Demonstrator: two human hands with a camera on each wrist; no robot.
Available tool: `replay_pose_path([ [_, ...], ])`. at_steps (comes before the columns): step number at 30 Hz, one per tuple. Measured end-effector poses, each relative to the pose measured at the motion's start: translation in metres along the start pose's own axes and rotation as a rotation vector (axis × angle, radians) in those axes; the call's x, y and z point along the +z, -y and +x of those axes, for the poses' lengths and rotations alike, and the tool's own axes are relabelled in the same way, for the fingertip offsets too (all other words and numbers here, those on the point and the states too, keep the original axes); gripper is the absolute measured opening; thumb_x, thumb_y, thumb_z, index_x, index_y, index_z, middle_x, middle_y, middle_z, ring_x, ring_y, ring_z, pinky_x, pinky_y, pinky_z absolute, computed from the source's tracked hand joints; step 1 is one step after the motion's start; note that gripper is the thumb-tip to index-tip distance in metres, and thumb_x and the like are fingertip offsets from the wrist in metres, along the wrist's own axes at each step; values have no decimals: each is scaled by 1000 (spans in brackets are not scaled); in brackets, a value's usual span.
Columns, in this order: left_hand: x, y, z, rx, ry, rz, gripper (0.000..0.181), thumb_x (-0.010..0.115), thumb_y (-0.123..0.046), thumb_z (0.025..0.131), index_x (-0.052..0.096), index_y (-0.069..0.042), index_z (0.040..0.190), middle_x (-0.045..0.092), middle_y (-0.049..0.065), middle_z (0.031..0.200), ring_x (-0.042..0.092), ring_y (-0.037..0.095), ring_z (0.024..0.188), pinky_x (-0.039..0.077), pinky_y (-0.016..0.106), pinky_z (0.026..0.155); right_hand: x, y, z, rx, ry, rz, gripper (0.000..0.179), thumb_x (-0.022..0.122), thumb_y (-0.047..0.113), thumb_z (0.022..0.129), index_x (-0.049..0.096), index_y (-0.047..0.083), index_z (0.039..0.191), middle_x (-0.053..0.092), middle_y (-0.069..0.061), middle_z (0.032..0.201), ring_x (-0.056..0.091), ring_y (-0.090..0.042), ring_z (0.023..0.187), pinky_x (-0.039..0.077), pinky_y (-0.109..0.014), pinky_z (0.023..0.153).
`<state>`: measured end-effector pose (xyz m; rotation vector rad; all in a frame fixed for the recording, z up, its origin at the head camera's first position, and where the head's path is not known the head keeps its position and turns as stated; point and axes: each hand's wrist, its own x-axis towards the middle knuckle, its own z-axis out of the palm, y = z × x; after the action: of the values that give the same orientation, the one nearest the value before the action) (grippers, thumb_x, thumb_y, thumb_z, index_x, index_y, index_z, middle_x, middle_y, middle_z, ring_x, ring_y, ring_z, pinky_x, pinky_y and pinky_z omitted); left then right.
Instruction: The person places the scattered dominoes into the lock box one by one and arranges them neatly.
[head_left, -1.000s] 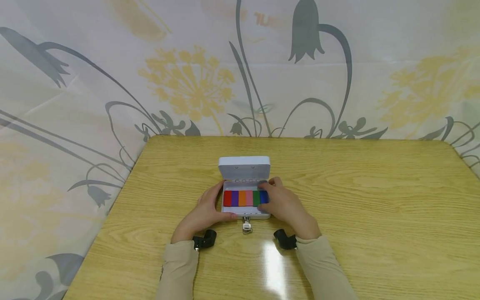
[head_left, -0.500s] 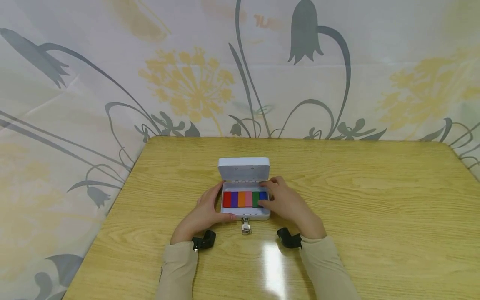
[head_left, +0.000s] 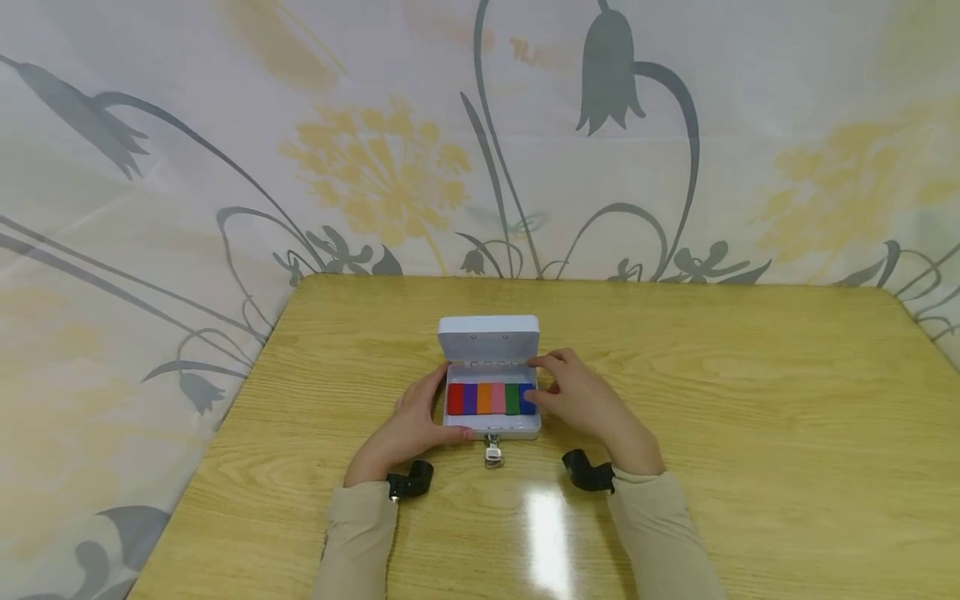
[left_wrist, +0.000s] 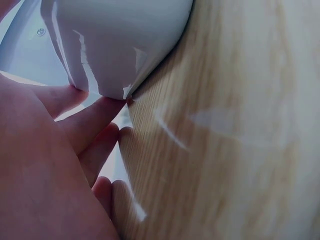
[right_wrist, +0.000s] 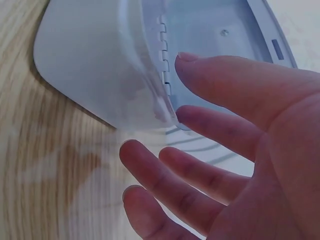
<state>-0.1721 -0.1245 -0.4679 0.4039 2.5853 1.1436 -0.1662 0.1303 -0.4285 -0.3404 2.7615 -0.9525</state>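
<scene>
A small white hinged box (head_left: 491,422) stands on the table with its lid (head_left: 489,337) raised. Inside lies a row of several coloured blocks: red (head_left: 455,399), purple, orange, pink, green and blue (head_left: 526,407). My left hand (head_left: 408,429) holds the box's left side, thumb along the front edge and fingers at the back corner; in the left wrist view its fingertips press the box corner. At the right rim my right hand (head_left: 588,408) has its thumb over the blue block and its forefinger by the hinge corner. The right wrist view shows these fingers spread and relaxed, nothing between them.
A metal clasp (head_left: 492,451) hangs from the box's front. The wood-grain table (head_left: 720,392) reaches back to a flower-patterned cloth (head_left: 525,167). Black camera mounts, one at the left wrist (head_left: 410,480) and one at the right (head_left: 588,472), jut inward from beige sleeves.
My right hand has drawn back to the right, from over the green and blue blocks to the box's right rim. The left hand and the box stay in place.
</scene>
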Motion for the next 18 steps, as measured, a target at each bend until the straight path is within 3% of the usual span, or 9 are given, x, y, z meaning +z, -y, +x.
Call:
replay_pose_path([
  [12,9,1,-4,8,9,17,110,77,-49,61,13,-17,145,23,7,144,20,27,129,22,47,101,-1,-14,-3,24,-4,1,42,60,29,86,53,8,122,44,-12,123,51,-17,84,44,-31,65],
  [18,3,8,-6,-9,28,-65,102,73,-52,65,16,-24,144,20,1,145,19,24,130,20,48,102,10,-19,-7,22,-41,22,45,59,30,86,51,8,125,46,-11,120,52,-16,84,44,-31,67],
])
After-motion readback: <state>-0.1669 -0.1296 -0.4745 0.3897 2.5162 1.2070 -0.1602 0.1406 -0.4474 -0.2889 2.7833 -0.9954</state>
